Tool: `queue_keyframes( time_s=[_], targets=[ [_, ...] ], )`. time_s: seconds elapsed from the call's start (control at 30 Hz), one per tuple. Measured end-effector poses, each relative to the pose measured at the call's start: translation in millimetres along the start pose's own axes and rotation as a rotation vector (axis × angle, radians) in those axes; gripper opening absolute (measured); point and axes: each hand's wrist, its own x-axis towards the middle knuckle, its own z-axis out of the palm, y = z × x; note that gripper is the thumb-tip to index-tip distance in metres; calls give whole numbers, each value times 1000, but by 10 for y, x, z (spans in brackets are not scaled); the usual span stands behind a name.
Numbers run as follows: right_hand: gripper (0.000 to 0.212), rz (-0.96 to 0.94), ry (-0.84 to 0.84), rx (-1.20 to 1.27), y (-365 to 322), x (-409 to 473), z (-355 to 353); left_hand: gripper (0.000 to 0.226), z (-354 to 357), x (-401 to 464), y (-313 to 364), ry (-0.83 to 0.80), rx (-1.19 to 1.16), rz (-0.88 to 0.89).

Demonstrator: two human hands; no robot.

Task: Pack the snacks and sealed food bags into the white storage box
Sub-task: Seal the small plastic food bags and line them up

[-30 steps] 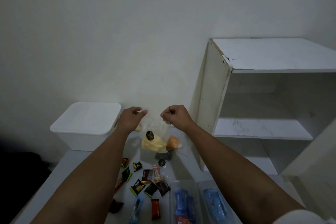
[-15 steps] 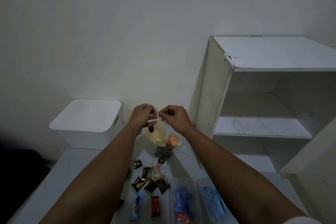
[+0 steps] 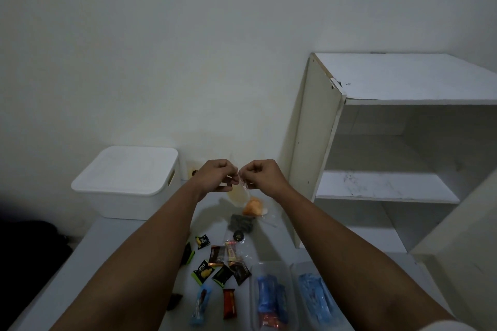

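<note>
Both hands up over the table point(image 3: 67, 263): left hand point(image 3: 215, 176) and right hand point(image 3: 262, 176) nearly touching, each pinching the top edge of a clear food bag point(image 3: 240, 192) that hangs between them, pale yellowish contents. White storage box point(image 3: 126, 183) sits back-left against the wall, lid on. An orange-filled bag point(image 3: 252, 207) and a dark packet point(image 3: 241, 223) lie right under the held bag. Loose small snack packets point(image 3: 215, 263) scattered between the forearms. Two clear trays point(image 3: 295, 295) of blue-wrapped items near front edge. Open white shelf unit point(image 3: 390, 142) crowds the right side.
</note>
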Motion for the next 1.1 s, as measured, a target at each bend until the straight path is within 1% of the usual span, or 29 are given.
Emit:
queue_keyframes(
  time_s=[0.13,0.23,0.33,0.53,0.6,0.73,0.83,0.9,1.0,1.1],
  targets=[
    [12,-7,0,-8,35,-15,39,16,32,11,-13,24,10,-23],
    [8,47,34,28,63,-29,41,20,42,-1,-9,-52,41,-17],
    [10,87,53,48,55,-17,26,21,60,-37,5,-114,56,-42],
    [15,78,66,-38,36,64,-31,15,89,-58,7,-192,68,-84],
    [14,54,54,-69,23,60,-33,15,92,-45,3,-153,58,-83],
    [8,29,-28,-56,24,46,1,21,97,-2,27,0,-40,-105],
    [8,32,-57,-47,23,41,8,19,90,22,65,86,-49,-105],
    [8,31,-45,-44,24,51,1,20,88,35,76,91,-62,-94],
    [7,19,-8,-45,11,75,6,29,88,41,58,64,-81,-101],
    [8,24,15,3,-45,91,15,28,97,51,18,62,-67,-82]
  ],
)
